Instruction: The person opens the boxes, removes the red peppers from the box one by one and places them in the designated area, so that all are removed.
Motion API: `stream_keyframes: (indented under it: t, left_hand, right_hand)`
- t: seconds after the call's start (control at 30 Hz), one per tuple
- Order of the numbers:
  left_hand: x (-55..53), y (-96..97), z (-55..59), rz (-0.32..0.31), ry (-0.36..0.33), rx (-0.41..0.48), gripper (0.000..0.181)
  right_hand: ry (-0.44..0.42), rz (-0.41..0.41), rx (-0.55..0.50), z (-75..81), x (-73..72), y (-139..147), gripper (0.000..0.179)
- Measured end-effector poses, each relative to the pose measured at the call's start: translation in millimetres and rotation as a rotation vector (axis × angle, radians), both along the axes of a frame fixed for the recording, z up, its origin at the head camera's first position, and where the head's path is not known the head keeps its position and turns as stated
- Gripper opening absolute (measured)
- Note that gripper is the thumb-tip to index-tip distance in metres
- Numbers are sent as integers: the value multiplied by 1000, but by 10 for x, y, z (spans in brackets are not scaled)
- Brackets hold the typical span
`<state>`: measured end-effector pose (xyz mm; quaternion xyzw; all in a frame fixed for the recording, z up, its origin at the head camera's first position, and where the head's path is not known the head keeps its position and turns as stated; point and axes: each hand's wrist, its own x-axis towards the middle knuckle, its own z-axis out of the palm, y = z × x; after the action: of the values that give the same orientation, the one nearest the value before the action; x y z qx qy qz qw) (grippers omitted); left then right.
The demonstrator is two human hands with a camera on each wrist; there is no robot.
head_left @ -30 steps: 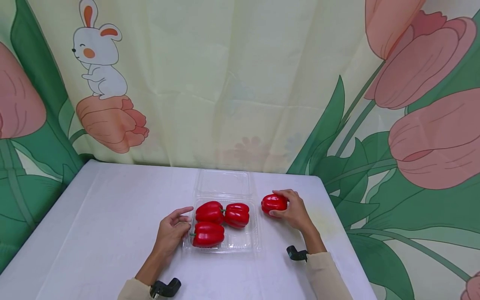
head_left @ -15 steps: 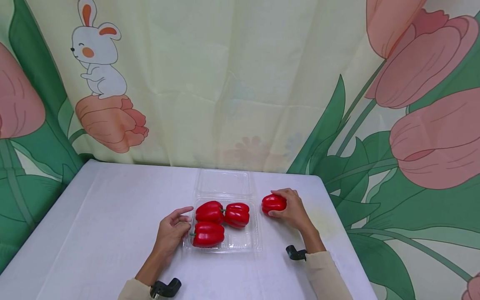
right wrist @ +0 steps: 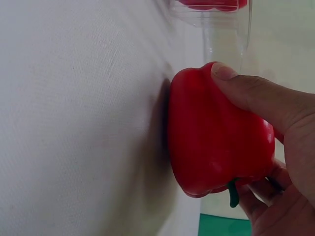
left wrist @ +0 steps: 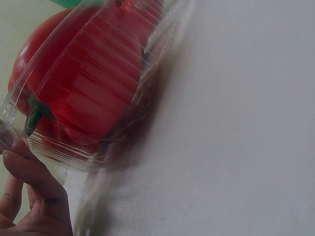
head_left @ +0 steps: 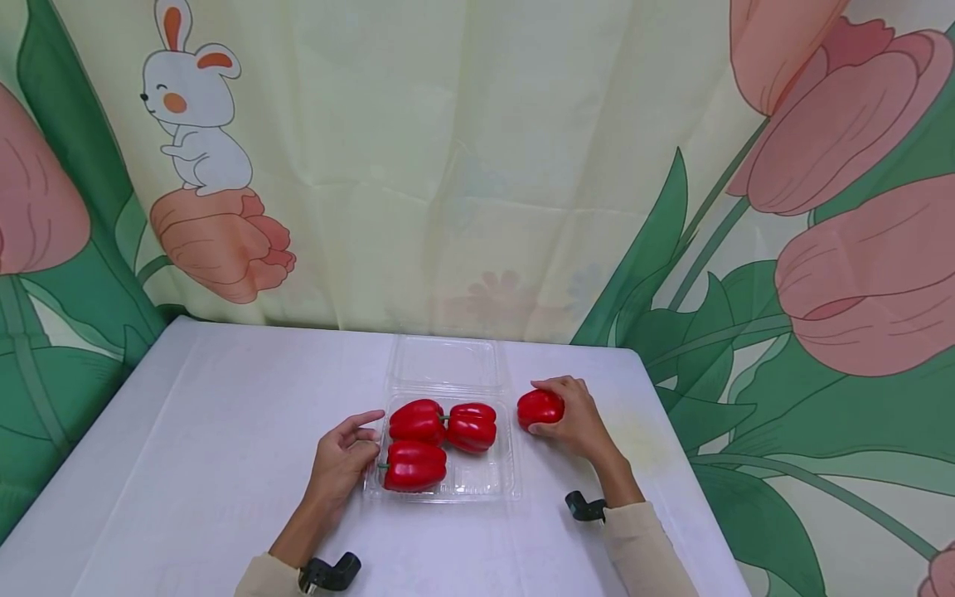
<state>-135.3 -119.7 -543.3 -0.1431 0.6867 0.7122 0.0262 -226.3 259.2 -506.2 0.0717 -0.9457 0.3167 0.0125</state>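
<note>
A clear plastic clamshell container (head_left: 477, 481) lies with its lid (head_left: 444, 363) folded back behind it. Three red bell peppers are inside: one back left (head_left: 416, 421), one back right (head_left: 472, 428), one front left (head_left: 414, 466). At the container's left rim my left hand (head_left: 339, 464) pinches the edge, thumb at the rim corner in the left wrist view. My right hand (head_left: 578, 419) grips another red bell pepper (right wrist: 216, 132) just right of the container, thumb on one side and fingers on the other. Its green stem (right wrist: 233, 193) points back toward the palm.
A white-covered table (head_left: 224, 431) bears everything; its right edge runs beyond my right hand. Behind it hangs a printed curtain (head_left: 448, 166) with a rabbit and tulips. Black wrist cameras (head_left: 330, 572) sit on both wrists. The front right of the container is bare.
My right hand has shifted slightly left with the bell pepper, toward the container. My left hand and the peppers in the container have stayed in place.
</note>
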Motion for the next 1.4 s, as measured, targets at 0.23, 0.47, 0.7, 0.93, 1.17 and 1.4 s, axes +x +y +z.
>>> stream_keyframes:
  t: [0.23, 0.47, 0.7, 0.93, 1.17, 1.4]
  left_hand:
    - [2, -2, 4, -1, 6, -3, 53]
    - [6, -3, 6, -1, 8, 1, 53]
    - [3, -8, 3, -4, 8, 4, 52]
    - [1, -10, 3, -3, 7, 6, 52]
    - [5, -6, 10, 1, 7, -2, 53]
    - [-4, -3, -1, -4, 6, 8, 53]
  right_hand:
    - [0, 6, 2, 25, 18, -17, 85]
    - [-9, 7, -13, 35, 41, -35, 86]
    - [10, 13, -16, 90, 64, -67, 86]
    - [60, 36, -41, 217, 108, -131, 84]
    - [101, 70, -83, 342, 176, -241, 82]
    - [134, 124, -112, 381, 239, -381, 86]
